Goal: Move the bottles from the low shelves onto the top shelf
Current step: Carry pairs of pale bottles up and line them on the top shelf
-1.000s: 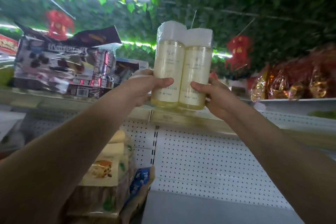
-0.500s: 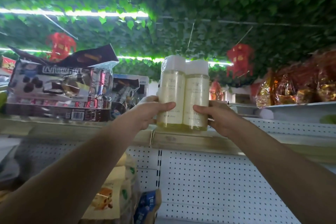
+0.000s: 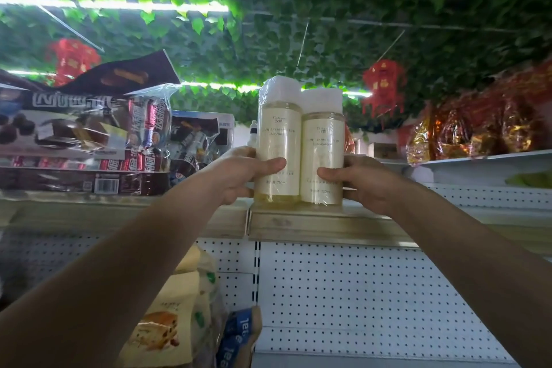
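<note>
Two shrink-wrapped bottles (image 3: 298, 146) standing upright at the front lip of the top shelf (image 3: 322, 222), just right of the wrapped snack boxes (image 3: 80, 140) and well left of the red-and-gold foil packs (image 3: 484, 125). Left hand (image 3: 239, 173) and right hand (image 3: 363, 181) curled round the pair from either side, thumbs across the labels, grip not yet let go. Judging by the bases at the shelf edge, this pair as good as placed, wanting only a push back and a release; impossible to tell how many bottles wait on the low shelves, those being out of view.
</note>
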A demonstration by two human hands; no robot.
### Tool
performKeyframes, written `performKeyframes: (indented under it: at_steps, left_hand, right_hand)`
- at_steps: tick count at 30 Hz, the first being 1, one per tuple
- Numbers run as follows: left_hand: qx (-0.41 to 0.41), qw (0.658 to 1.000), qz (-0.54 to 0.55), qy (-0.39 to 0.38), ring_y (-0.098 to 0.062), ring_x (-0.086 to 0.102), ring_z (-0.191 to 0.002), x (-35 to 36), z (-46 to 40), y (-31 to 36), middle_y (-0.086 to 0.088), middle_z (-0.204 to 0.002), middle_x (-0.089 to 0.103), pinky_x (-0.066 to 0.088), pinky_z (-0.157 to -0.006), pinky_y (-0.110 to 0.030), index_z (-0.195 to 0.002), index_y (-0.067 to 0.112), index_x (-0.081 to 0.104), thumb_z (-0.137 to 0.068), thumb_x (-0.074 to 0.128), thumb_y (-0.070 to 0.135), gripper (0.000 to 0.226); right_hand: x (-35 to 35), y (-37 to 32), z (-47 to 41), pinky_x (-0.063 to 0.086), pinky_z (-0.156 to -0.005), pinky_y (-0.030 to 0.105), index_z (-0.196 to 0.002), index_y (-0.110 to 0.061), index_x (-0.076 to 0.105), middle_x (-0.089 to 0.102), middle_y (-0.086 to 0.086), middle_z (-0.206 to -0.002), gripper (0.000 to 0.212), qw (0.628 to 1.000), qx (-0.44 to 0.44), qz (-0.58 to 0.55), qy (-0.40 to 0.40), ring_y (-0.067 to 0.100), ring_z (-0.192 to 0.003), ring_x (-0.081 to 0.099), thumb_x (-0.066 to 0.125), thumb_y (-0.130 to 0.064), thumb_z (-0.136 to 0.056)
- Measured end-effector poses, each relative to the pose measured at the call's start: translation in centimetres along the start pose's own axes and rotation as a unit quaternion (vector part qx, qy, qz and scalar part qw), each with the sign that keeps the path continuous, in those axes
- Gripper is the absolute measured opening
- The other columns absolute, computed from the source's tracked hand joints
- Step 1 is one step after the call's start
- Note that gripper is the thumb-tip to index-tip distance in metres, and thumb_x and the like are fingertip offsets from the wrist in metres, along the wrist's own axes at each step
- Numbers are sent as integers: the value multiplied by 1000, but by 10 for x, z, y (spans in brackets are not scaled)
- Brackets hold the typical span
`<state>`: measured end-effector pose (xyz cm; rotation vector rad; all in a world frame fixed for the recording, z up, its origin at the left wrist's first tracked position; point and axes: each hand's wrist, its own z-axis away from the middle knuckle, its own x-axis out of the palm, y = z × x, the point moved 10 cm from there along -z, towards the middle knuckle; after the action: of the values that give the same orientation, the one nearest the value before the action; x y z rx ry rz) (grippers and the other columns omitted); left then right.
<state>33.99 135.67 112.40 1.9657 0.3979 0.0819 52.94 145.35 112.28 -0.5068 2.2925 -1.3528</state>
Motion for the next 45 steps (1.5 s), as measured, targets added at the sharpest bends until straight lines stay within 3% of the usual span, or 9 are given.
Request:
performKeyframes:
  at_steps: [5,9,16,21,28,34,45]
  left_hand:
    - [-2,1000,-2,-6,-24,72,-101,-2,-3,1,-8,-109,75,58,-91,-48,-121,8,60,-80,80,16,46]
    - [-17,999,-11,-28,-25,72,-104,-4,-3,-3,-7,-110,76,55,-97,-51,-123,9,61,-65,85,21,64]
    - [-26,999,-12,-30,-25,73,-101,-3,-7,-8,-7,-107,77,57,-93,-50,-118,9,62,-82,79,13,40]
    - [-40,999,-17,-22,-28,72,-103,-1,-13,-10,-10,-111,75,57,-92,-52,-120,6,61,-82,79,10,43]
    - [-62,998,-16,-27,-29,70,-106,2,-24,-16,-12,-114,73,56,-93,-54,-122,4,61,-83,77,7,42]
    - [-76,996,-12,-35,-32,68,-110,2,-35,-23,-15,-116,72,53,-95,-58,-122,2,61,-84,75,5,40]
    - [-97,995,-11,-29,-30,69,-107,3,-40,-28,-12,-111,74,52,-97,-58,-124,3,62,-86,74,4,40]
  right_hand:
    - [1,-2,-2,57,-86,33,-128,-10,66,78,2,-112,43,1000,7,17,-5,19,-107,72,78,-8,-86]
    - [2,-1,-4,57,-88,35,-129,-8,65,77,4,-113,46,1000,17,19,-6,22,-108,72,78,-8,-85]
    - [0,-1,-7,57,-84,34,-125,-6,67,78,6,-109,42,1000,24,14,8,22,-105,73,78,-4,-84]
    - [1,1,-10,55,-93,38,-124,-9,66,77,4,-112,39,1000,25,16,5,22,-108,71,76,-4,-87]
    - [2,8,-24,55,-88,35,-128,-9,64,76,5,-114,43,999,39,18,4,21,-107,70,76,-3,-87]
    - [4,16,-38,50,-106,46,-131,-7,62,74,8,-118,48,998,49,22,11,26,-113,68,76,-2,-86]
    - [7,21,-49,52,-100,41,-118,-10,65,75,5,-109,32,998,52,31,2,22,-106,69,73,0,-89]
